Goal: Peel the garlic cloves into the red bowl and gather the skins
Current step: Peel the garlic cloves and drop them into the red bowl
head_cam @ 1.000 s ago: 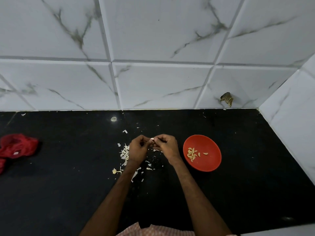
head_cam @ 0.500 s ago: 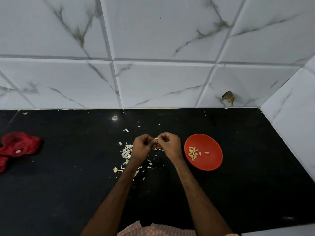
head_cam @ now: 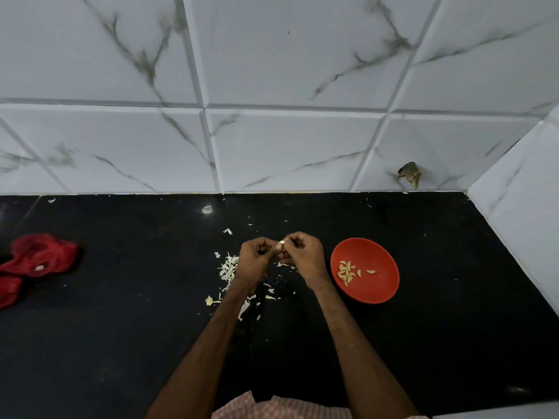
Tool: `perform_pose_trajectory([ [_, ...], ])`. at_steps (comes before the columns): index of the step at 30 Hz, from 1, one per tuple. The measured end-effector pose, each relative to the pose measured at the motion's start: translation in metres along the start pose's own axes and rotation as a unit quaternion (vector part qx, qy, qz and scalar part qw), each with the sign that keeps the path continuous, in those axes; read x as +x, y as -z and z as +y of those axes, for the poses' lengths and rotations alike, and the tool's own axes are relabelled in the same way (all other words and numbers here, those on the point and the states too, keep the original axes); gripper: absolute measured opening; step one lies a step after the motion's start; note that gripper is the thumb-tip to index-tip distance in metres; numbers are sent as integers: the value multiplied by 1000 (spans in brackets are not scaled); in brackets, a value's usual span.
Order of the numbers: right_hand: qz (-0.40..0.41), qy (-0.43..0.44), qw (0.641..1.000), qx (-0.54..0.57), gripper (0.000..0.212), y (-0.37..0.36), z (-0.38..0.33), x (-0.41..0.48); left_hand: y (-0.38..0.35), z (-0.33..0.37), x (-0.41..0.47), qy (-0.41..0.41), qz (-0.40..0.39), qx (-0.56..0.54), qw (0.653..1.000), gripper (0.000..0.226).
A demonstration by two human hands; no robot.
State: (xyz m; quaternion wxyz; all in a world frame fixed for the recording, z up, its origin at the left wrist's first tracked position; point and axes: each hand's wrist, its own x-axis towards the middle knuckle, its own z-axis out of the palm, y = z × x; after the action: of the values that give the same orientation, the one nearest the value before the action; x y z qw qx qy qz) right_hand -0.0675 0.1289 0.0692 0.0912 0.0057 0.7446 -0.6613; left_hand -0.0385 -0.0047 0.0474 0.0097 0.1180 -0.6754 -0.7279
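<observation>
Your left hand (head_cam: 255, 261) and right hand (head_cam: 304, 255) both pinch one garlic clove (head_cam: 282, 242), just left of the red bowl (head_cam: 378, 252), so peeled cloves drop near.

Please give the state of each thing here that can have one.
Left hand, pinches the garlic clove.
Right hand, pinches the same clove.
Red bowl, upright, peeled cloves inside.
Garlic skins, scattered on the counter.
Red cloth, crumpled.
</observation>
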Motion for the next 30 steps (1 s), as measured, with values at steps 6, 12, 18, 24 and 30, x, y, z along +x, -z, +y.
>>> perform_pose_trajectory([
  [6,-7,-9,1000,-6,10,1,-7,3,-7,2,1,9,45,-11,999,8],
  [12,-4,-27,999,-24,10,-2,-11,5,-21,10,-2,8,78,-27,997,17],
  [18,-16,-39,995,-88,9,-2,-9,6,-19,14,-1,40,91,-95,991,18],
  [24,-27,-27,983,-181,21,3,-6,6,-12,11,4,56,94,-125,986,14],
  [30,17,58,941,-334,23,10,-11,6,-9,10,4,17,68,-12,997,14],
])
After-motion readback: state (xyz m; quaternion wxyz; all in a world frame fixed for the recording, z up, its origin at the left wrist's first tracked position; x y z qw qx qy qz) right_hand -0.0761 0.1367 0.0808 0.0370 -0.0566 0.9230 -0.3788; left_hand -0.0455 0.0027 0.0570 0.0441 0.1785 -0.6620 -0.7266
